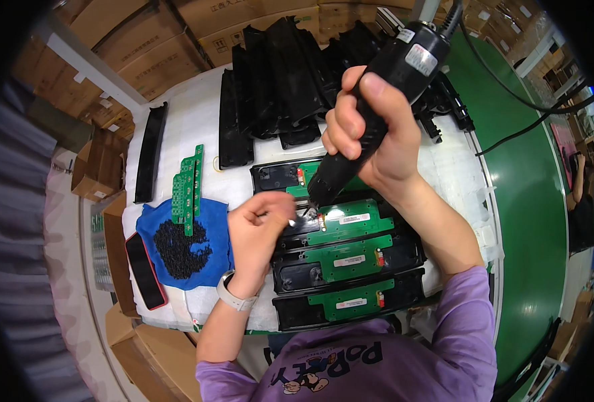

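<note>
Black and corded, here's the electric screwdriver [340, 169], wrapped firmly in the right hand [397, 137] and slanting across the bench: cable end up to the right, tip down to the left, long axis a clear diagonal. That tip sits at the left end of a green circuit board [340, 229], second from the top of four black panels [404, 289] lying nearly crosswise; whether it touches, I can't tell. Left hand [260, 218] right beside it, fingers half-curled and blurred, so no telling if anything's pinched there. Labels now! A pale sticker [420, 59] near the screwdriver's top, white strips [349, 260] along the boards, bold lettering and a cartoon figure on the purple shirt [350, 365], dark print on the cardboard boxes [236, 17]. Over left, black screws [180, 251] heaped on blue cloth [220, 234].
</note>
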Motion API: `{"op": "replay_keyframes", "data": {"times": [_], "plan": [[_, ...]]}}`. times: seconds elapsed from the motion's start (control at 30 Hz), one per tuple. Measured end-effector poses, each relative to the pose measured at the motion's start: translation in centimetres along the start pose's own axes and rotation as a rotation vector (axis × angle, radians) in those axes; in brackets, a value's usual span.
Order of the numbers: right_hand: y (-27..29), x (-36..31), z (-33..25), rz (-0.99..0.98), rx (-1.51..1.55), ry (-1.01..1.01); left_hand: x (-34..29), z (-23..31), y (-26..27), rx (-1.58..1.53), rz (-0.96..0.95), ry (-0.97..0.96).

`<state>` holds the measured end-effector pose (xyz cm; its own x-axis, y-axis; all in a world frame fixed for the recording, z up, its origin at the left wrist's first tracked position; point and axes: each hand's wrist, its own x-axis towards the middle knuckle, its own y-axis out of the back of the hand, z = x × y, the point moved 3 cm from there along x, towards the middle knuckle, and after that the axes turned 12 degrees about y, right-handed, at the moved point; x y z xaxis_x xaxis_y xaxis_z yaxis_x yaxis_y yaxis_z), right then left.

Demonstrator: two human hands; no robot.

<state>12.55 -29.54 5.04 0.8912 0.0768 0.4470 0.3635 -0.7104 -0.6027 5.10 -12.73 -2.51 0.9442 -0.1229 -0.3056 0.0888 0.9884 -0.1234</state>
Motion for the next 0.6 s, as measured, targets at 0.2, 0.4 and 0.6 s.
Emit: {"op": "replay_keyframes", "data": {"times": [0.2, 0.4, 0.6], "plan": [[-0.4, -1.2, 0.6, -0.298, -0.318, 0.094, 1.5, 0.0, 2.5, -0.449, 0.150, 0.005], [-1.0, -1.8, 1.4, -0.285, -0.261, 0.041, 1.3, 0.3, 2.1, -0.441, 0.178, -0.117], [-1.9, -2.0, 1.5, -0.542, -0.597, 0.325, 1.9, -0.9, 2.8, -0.265, 0.154, 0.056]]}}
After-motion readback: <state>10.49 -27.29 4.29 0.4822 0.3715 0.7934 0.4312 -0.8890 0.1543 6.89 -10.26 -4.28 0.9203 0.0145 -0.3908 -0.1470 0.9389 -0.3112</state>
